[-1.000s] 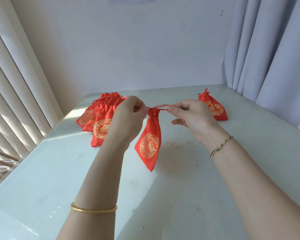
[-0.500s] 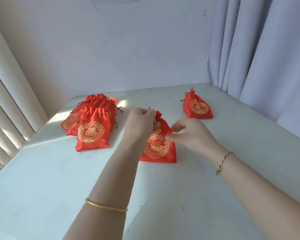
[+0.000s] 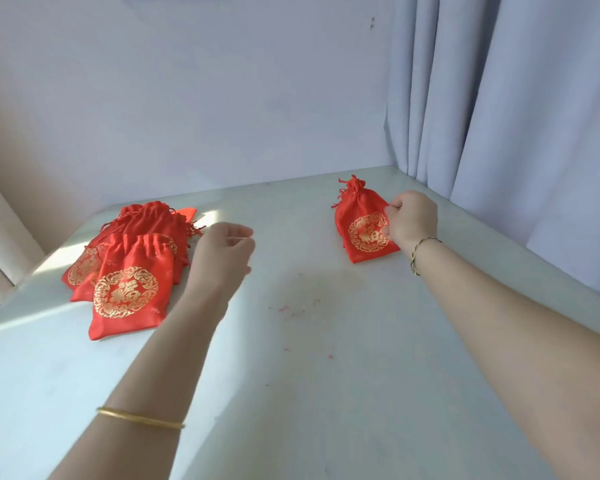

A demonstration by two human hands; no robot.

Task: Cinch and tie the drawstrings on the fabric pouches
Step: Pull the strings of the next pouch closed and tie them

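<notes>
The pale table (image 3: 326, 393) fills our view, with a grey curtain (image 3: 516, 116) hanging past its two o'clock corner. At ten o'clock on the table lies the pile of pouches (image 3: 153, 223), red satin with gold print, necks loose and fanned over one another. The front pouch (image 3: 125, 292) lies flat at the pile's six o'clock end, its mouth gathered only a little. At one o'clock, well apart from the pile, sits the cinched pouch (image 3: 359, 223), neck bunched tight at its twelve o'clock end.

Our right hand (image 3: 413, 218) is at that pouch's three o'clock edge, fingers curled onto the cloth in what we take for a pinch. Our left hand (image 3: 226, 254) hovers just at the pile's three o'clock side, fingers loosely bent and holding nothing.

We judge these pouches light, limp and slick, so they would slide on the table rather than resist a pull. The drawstring (image 3: 194, 232) ends trailing at the pile's three o'clock edge are thin and fray easily, as the red lint (image 3: 284, 308) on the table suggests. Best to pinch one cord end per hand close to the neck.
</notes>
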